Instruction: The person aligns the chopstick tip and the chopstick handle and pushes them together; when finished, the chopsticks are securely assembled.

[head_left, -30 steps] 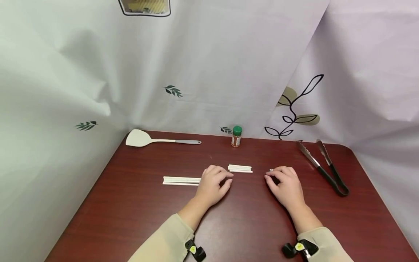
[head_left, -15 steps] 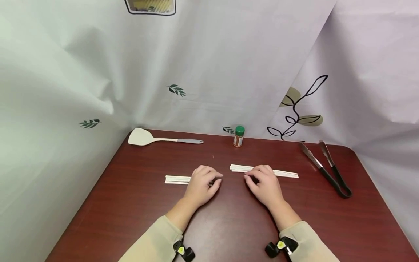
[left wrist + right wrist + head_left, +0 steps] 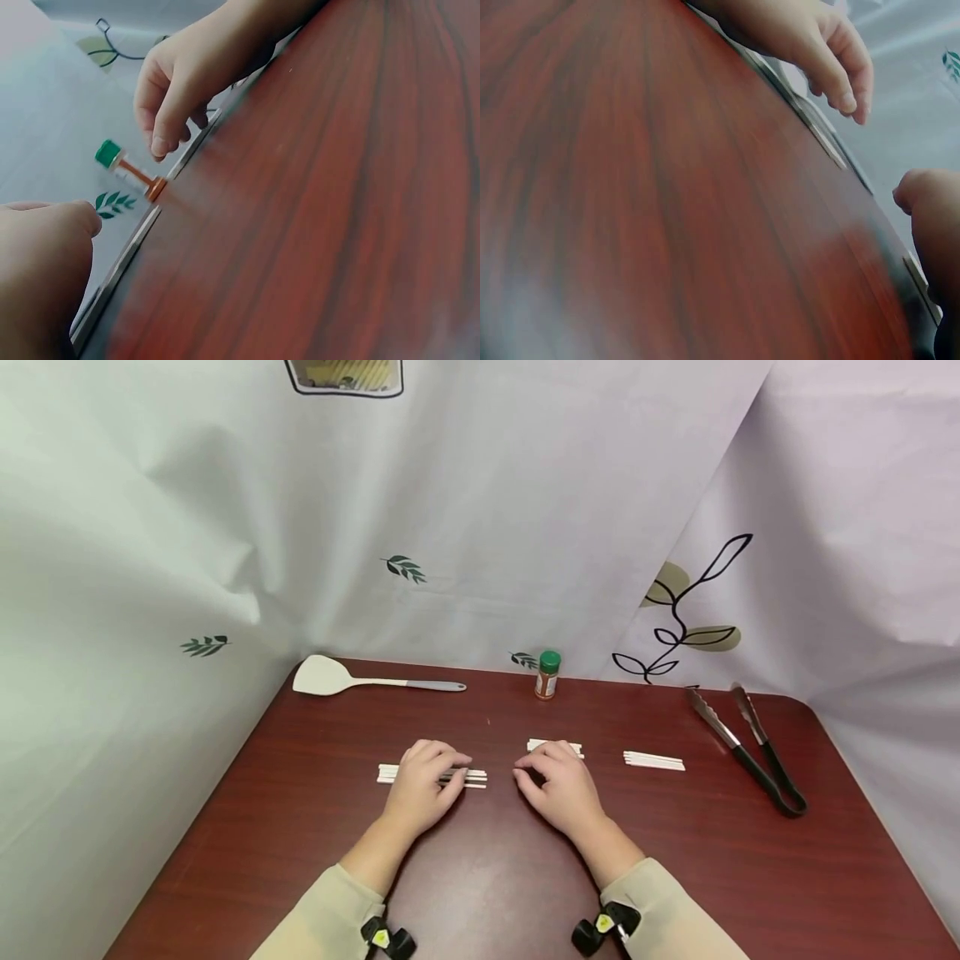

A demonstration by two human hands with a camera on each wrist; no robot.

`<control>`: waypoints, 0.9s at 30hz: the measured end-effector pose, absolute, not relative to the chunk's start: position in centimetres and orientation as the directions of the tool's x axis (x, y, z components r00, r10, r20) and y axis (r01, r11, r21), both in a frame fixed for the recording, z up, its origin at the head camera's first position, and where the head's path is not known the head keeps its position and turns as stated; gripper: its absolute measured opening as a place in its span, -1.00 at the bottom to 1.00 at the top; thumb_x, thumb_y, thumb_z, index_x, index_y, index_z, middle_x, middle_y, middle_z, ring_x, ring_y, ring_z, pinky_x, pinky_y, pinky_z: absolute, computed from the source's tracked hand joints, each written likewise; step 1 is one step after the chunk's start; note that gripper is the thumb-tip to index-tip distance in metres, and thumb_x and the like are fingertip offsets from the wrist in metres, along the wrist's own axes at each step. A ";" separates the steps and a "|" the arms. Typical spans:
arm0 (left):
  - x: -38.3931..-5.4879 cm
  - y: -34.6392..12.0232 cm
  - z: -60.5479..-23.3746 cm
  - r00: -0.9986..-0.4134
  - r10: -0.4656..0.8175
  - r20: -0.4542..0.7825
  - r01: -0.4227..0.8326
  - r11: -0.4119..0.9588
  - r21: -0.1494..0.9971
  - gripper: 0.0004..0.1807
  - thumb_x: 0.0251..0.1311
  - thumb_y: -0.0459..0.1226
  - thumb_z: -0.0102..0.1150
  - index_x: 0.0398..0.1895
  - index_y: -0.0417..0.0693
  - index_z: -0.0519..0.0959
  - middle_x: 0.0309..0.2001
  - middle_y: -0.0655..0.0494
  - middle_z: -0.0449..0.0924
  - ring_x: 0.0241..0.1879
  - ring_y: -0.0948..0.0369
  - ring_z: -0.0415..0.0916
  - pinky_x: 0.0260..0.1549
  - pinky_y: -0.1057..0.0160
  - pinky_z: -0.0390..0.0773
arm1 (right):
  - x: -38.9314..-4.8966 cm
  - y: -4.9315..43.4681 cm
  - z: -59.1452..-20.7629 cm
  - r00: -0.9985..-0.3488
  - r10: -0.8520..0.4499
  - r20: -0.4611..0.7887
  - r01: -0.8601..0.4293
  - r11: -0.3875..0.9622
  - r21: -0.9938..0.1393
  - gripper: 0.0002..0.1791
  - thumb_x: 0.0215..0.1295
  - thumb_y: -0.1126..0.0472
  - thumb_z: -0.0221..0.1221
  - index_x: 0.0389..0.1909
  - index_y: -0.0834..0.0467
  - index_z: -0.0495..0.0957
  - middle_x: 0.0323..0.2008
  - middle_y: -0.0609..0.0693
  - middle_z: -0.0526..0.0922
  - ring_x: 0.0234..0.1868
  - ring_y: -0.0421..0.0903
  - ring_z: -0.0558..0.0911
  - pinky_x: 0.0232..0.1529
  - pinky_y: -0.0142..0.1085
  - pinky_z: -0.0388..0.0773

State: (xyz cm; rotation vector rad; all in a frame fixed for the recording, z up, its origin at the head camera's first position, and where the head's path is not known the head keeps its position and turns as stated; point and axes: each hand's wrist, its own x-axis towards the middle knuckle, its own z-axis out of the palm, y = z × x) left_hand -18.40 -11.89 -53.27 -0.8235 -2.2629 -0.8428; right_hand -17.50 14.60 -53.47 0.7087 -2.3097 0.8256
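Two bundles of thin white sticks lie end to end across the middle of the dark red table [image 3: 495, 877]. My left hand [image 3: 429, 775] arches over the left bundle [image 3: 474, 779], fingers curled on top and thumb on the near side. In the right wrist view that hand [image 3: 817, 45] hangs over the sticks [image 3: 821, 139]. My right hand [image 3: 555, 781] sits with loosely curled fingertips at the left end of the right bundle [image 3: 654, 761]. The left wrist view shows it [image 3: 184, 82] beside a stick [image 3: 191, 146].
A white spatula [image 3: 330, 677] lies at the back left. A small green-capped spice jar [image 3: 547, 674] stands at the back centre, also seen in the left wrist view [image 3: 127, 169]. Black-handled metal tongs [image 3: 750, 743] lie at the right. Draped cloth walls close in the back and sides.
Both hands have slid left along the sticks. The left went from the gap between the bundles onto the left bundle. The right went from the right bundle's far end to its left end.
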 end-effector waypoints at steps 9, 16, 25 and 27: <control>-19.1 -15.8 -53.2 -0.675 0.274 0.685 0.657 0.646 0.388 -0.86 0.21 -0.33 0.38 -0.19 -0.03 0.82 -0.23 0.13 0.72 -0.16 0.02 0.60 -0.06 -0.03 0.53 | -17.6 11.5 -53.5 -0.722 -0.289 0.629 -0.610 0.694 -0.381 -0.90 0.17 0.18 0.50 -0.28 0.02 0.82 -0.32 -0.14 0.66 -0.21 -0.05 0.59 -0.12 -0.15 0.56; -18.7 -19.0 -53.6 -0.709 0.202 0.676 0.595 0.686 0.419 -0.82 0.18 -0.39 0.39 -0.17 -0.05 0.82 -0.23 0.12 0.72 -0.16 0.00 0.58 -0.05 0.00 0.49 | -17.7 8.8 -53.3 -0.723 -0.303 0.621 -0.606 0.710 -0.360 -0.91 0.22 0.17 0.45 -0.27 0.04 0.84 -0.30 -0.11 0.69 -0.24 -0.04 0.59 -0.14 -0.14 0.55; -18.8 -19.4 -53.6 -0.705 0.230 0.671 0.612 0.675 0.412 -0.80 0.18 -0.42 0.43 -0.15 -0.03 0.81 -0.20 0.15 0.73 -0.17 0.04 0.59 -0.11 0.04 0.52 | -17.4 7.2 -53.3 -0.777 -0.314 0.546 -0.554 0.753 -0.355 -0.85 0.32 0.14 0.39 -0.15 0.03 0.86 -0.20 -0.08 0.69 -0.12 0.02 0.60 -0.05 -0.02 0.57; -18.8 -19.4 -53.6 -0.707 0.227 0.669 0.610 0.674 0.416 -0.80 0.16 -0.42 0.44 -0.16 -0.04 0.81 -0.20 0.16 0.73 -0.16 0.04 0.59 -0.10 0.04 0.52 | -17.4 7.1 -53.3 -0.781 -0.310 0.542 -0.549 0.754 -0.360 -0.85 0.35 0.16 0.37 -0.13 0.03 0.86 -0.19 -0.08 0.70 -0.11 0.01 0.60 -0.02 -0.02 0.56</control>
